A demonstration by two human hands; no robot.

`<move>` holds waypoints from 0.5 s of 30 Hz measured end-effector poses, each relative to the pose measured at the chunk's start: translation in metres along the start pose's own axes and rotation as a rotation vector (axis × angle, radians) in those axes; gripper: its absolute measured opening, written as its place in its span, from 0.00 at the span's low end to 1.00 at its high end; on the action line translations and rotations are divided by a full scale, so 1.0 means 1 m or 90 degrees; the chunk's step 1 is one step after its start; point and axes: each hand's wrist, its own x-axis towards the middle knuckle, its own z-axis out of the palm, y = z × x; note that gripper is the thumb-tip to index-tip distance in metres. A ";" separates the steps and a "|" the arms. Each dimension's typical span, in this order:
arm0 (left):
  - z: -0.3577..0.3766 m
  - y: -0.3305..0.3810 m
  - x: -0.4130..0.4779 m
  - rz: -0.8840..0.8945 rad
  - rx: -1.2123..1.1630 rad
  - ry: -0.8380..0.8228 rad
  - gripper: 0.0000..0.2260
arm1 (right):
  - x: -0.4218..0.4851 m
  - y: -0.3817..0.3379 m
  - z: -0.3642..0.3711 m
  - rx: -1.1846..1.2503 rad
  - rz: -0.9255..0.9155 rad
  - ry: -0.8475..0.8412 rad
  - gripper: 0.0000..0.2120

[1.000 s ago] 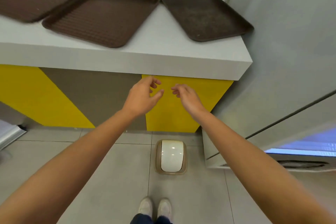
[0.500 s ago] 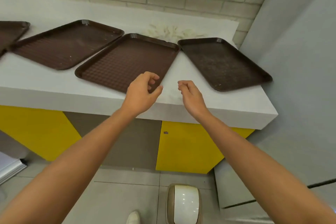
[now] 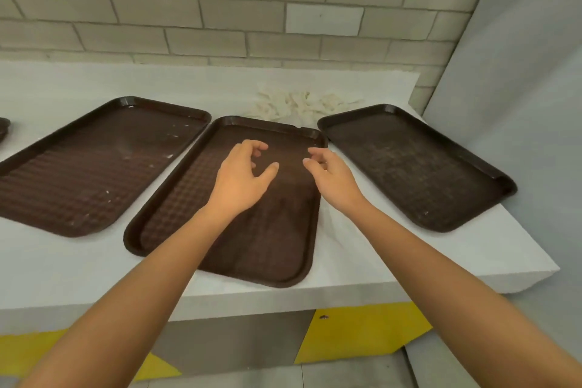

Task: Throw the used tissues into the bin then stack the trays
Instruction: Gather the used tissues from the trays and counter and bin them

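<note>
A white counter carries three dark brown rectangular plastic trays, side by side and not stacked. Taking the middle brown tray as the clock's centre, the left brown tray lies at 9 o'clock and the right brown tray at 3 o'clock, its near corner just beside the middle tray's far right corner. A heap of crumpled white used tissues sits on the counter at 12 o'clock, just behind the middle tray's far rim and near the pale brick wall. The edge of a fourth brown tray shows at far 9 o'clock.

Both bare hands hover over the far half of the middle tray. The left hand has loosely curled fingers with the thumb spread wide, and holds nothing. The right hand, at its 3 o'clock, is likewise loosely curled and holds nothing.
</note>
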 end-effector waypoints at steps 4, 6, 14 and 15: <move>0.009 -0.019 0.043 -0.011 0.015 -0.019 0.18 | 0.046 0.005 0.012 -0.032 0.006 0.001 0.19; 0.014 -0.028 0.066 -0.011 0.024 -0.025 0.19 | 0.070 0.009 0.016 -0.051 0.000 0.001 0.20; 0.039 -0.063 0.150 -0.032 0.059 -0.046 0.19 | 0.171 0.021 0.032 -0.172 -0.009 -0.055 0.23; 0.044 -0.069 0.158 -0.034 0.063 -0.047 0.19 | 0.182 0.022 0.035 -0.195 -0.018 -0.055 0.23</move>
